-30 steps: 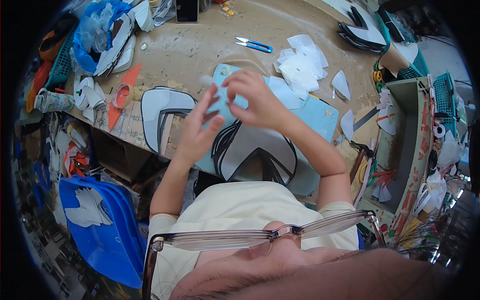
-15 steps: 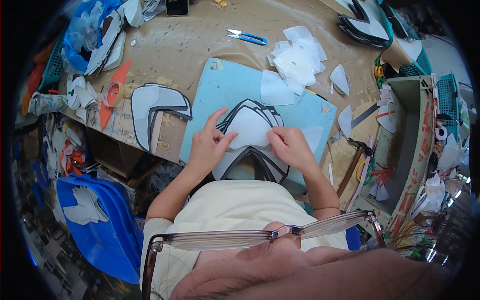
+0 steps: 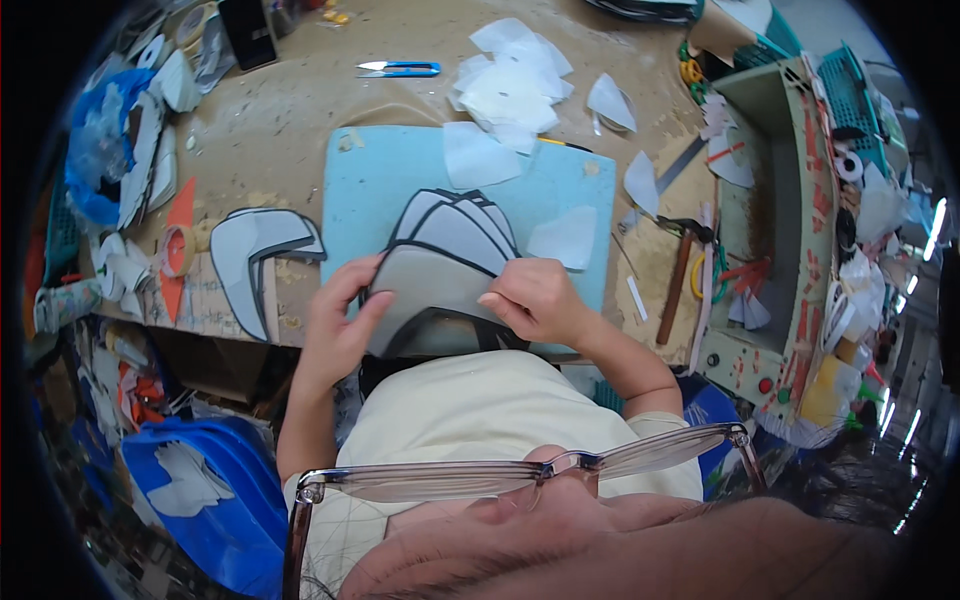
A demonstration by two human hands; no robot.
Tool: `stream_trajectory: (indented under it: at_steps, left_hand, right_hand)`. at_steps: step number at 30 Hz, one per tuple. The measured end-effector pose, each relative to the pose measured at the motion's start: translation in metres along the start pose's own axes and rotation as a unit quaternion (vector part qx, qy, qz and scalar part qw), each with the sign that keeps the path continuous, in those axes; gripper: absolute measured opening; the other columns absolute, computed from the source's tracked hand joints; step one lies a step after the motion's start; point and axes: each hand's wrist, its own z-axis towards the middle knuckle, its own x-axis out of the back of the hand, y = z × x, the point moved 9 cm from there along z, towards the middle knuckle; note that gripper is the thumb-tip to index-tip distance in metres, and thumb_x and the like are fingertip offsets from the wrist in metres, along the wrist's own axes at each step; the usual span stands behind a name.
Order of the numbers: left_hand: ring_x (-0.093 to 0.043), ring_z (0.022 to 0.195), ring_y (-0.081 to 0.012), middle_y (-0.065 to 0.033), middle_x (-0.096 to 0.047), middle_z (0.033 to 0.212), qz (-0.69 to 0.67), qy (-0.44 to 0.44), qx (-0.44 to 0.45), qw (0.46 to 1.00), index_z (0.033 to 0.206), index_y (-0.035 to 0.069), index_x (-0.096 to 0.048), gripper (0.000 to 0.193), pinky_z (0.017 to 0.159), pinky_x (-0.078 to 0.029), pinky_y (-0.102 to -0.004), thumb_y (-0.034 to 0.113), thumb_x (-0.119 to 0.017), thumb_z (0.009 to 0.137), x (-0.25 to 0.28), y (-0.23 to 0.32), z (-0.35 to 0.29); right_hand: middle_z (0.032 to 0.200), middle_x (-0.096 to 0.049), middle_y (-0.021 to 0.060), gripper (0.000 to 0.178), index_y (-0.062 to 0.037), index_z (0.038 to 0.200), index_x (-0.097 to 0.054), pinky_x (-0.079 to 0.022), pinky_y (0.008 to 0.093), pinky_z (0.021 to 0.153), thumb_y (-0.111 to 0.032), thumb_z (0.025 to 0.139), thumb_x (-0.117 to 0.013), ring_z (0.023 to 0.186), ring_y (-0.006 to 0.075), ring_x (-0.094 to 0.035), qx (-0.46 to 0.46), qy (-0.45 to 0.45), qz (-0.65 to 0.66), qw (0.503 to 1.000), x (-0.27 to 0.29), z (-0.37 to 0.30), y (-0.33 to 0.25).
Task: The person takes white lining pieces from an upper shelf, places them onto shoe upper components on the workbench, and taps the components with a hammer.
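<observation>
A fanned pile of curved grey-white pieces with black edges (image 3: 450,225) lies over the light blue board (image 3: 345,180), close to my body. A plain grey curved piece (image 3: 430,280) is on top at the near side, its ends arching toward me. My left hand (image 3: 340,310) grips the left edge of the pile, thumb above and fingers partly hidden behind. My right hand (image 3: 540,303) is closed at the right edge, thumb and curled fingers pressed on the pieces. To the right on the board rests a thin white piece (image 3: 565,237).
Left of the board lie more black-edged curved pieces (image 3: 240,265) and a tape roll (image 3: 178,250). Beyond are blue thread snips (image 3: 400,69) and a heap of white pieces (image 3: 510,80). A grey-green open box (image 3: 795,230) stands right; a blue tub (image 3: 230,530) sits lower left.
The view has shifted, so the table things sit farther left. The white rounded piece no longer shows on top of the pile; grey shows there. My left hand has closed onto the edge.
</observation>
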Motion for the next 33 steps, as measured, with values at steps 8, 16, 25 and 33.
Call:
stream_trajectory:
  at_steps: [8, 16, 25, 33]
  left_hand:
    - [-0.058, 0.107, -0.0224, -0.0174, -0.060, 0.116, 0.709, 0.215, 0.045, 0.670, 0.120, -0.001, -0.054, 0.033, 0.088, -0.045, -0.0322, 0.013, -0.059, 0.091, 0.160, -0.021, -0.028]
    - [-0.060, 0.104, -0.0294, -0.0151, -0.063, 0.110, 0.245, -0.036, -0.199, 0.948, 0.110, 0.003, -0.062, 0.032, 0.087, -0.048, -0.0383, 0.007, -0.068, 0.079, -0.055, 0.095, 0.019]
    - [-0.063, 0.052, -0.0157, -0.0108, -0.062, 0.064, 0.046, 0.070, 0.054, 0.995, 0.111, 0.002, -0.059, 0.028, 0.047, -0.046, -0.0286, 0.005, -0.064, 0.083, -0.041, 0.005, 0.016]
    - [-0.052, 0.043, -0.0119, -0.0060, -0.053, 0.051, 0.146, 0.064, 0.089, 0.983, 0.124, 0.006, -0.052, 0.048, 0.046, -0.041, -0.0253, 0.009, -0.069, 0.080, -0.037, -0.008, 0.023]
  right_hand:
    - [0.093, -0.065, 0.0112, 0.028, -0.0037, 0.101, -0.061, -0.046, 0.0433, 0.083, -0.008, 0.075, -0.069, 0.087, 0.0318, -0.061, -0.115, 0.038, -0.277, 0.953, 0.067, -0.057, 0.059]
    - [0.085, -0.063, 0.0128, 0.036, -0.0036, 0.108, -0.062, -0.050, 0.0362, 0.063, 0.004, 0.073, -0.062, 0.074, 0.0288, -0.063, -0.066, -0.035, -0.139, 0.987, 0.054, -0.021, -0.005]
    - [0.067, -0.058, 0.0009, 0.014, -0.0002, 0.093, -0.062, -0.040, 0.0204, 0.050, -0.010, 0.084, -0.067, 0.055, 0.0046, -0.051, -0.394, -0.051, 0.287, 0.872, -0.020, -0.023, 0.077]
    - [0.059, -0.054, 0.0035, 0.014, 0.0008, 0.079, -0.058, -0.038, 0.0257, 0.045, -0.010, 0.084, -0.065, 0.048, 0.0100, -0.048, -0.303, 0.014, 0.070, 0.950, -0.011, 0.005, 0.080]
